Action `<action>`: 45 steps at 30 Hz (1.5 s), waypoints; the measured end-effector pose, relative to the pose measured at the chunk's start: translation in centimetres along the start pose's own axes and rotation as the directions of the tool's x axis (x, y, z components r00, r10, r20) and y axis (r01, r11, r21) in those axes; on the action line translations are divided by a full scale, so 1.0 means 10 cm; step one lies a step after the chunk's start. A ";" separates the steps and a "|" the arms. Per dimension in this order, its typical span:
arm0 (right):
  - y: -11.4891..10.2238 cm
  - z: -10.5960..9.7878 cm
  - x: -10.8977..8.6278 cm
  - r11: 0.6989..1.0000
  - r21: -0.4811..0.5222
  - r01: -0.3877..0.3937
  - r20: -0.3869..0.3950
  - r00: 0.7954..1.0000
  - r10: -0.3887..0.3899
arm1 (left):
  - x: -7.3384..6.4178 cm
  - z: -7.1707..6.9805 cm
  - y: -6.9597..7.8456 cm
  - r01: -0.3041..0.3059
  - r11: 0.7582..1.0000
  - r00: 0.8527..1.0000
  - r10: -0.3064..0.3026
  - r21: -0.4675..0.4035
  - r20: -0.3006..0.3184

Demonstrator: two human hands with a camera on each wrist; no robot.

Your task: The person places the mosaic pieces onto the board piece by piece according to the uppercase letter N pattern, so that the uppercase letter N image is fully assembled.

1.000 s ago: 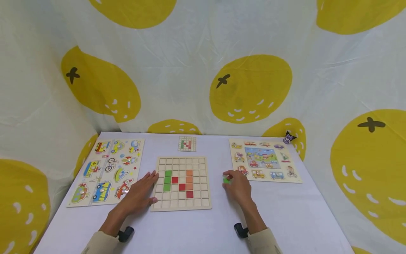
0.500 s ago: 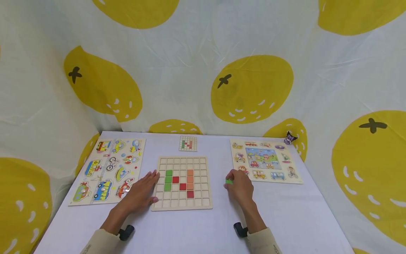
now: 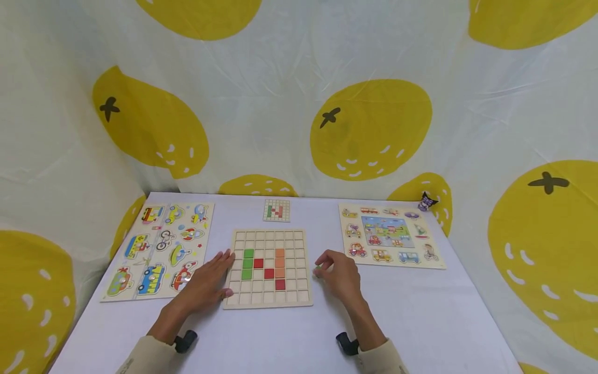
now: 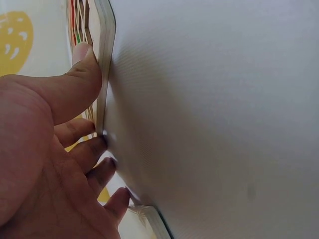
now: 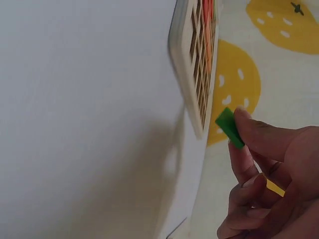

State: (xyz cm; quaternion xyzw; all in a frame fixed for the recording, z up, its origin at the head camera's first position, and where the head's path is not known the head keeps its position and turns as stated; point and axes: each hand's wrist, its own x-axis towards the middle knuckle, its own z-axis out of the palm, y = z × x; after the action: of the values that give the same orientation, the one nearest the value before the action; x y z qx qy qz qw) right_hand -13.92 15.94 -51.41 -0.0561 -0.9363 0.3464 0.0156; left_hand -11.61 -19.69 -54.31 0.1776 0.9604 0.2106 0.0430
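Note:
A square wooden grid board (image 3: 268, 297) lies mid-table, with green tiles (image 3: 247, 263) down its left side, red tiles (image 3: 269, 274) running diagonally and orange tiles (image 3: 279, 262) to the right. My left hand (image 3: 205, 280) rests at the board's left edge, fingers fairly straight, thumb on the near-left rim. Just off the right edge, my right hand (image 3: 340, 275) pinches a small green square tile (image 5: 230, 128) between thumb and index finger. The right wrist view shows that tile tilted and held above the table; in the head view the fingers mostly hide it.
Behind the board lies a small pattern card (image 3: 276, 210) with a coloured grid. A vehicle peg puzzle (image 3: 159, 249) lies at the left, another picture puzzle (image 3: 391, 235) at the right. A small purple and black figure (image 3: 426, 201) stands in the back right corner.
My right hand has picked the green tile up from the table and moved left toward the board with it. The left hand has stayed at the board's left edge.

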 end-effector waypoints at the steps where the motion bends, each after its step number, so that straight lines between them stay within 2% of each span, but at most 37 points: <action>1: -0.04 0.02 -0.02 1.000 0.011 0.002 0.006 1.000 -0.003 | 0.00 0.00 0.00 -0.001 1.000 1.000 0.001 0.001 0.000; 11: -0.38 0.25 -0.13 0.994 0.088 0.063 0.058 0.996 -0.068 | 0.02 0.01 -0.02 0.006 1.000 1.000 -0.006 0.010 0.011; 18: -0.58 0.45 -0.19 0.987 0.144 0.075 0.119 0.989 -0.093 | 0.00 0.01 -0.02 -0.005 1.000 1.000 0.005 0.006 -0.006; 29: -0.74 0.73 -0.24 0.980 0.180 0.085 0.177 0.977 -0.117 | 0.01 0.00 -0.03 -0.003 1.000 1.000 0.003 0.003 0.015; 36: -0.78 0.85 -0.25 0.979 0.168 0.116 0.174 0.974 -0.145 | 0.02 -0.01 -0.02 -0.001 1.000 1.000 0.001 0.010 0.020; 45: -0.95 1.01 -0.24 0.978 0.134 0.162 0.153 0.971 -0.182 | 0.01 -0.01 -0.02 -0.061 0.998 0.998 0.062 0.016 -0.025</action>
State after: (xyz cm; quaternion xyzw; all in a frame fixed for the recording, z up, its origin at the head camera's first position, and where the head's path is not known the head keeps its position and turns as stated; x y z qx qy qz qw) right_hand -13.07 1.99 -52.87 0.0550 -0.9130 0.4032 -0.0284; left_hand -11.78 -19.88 -54.33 0.2046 0.9565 0.2067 0.0228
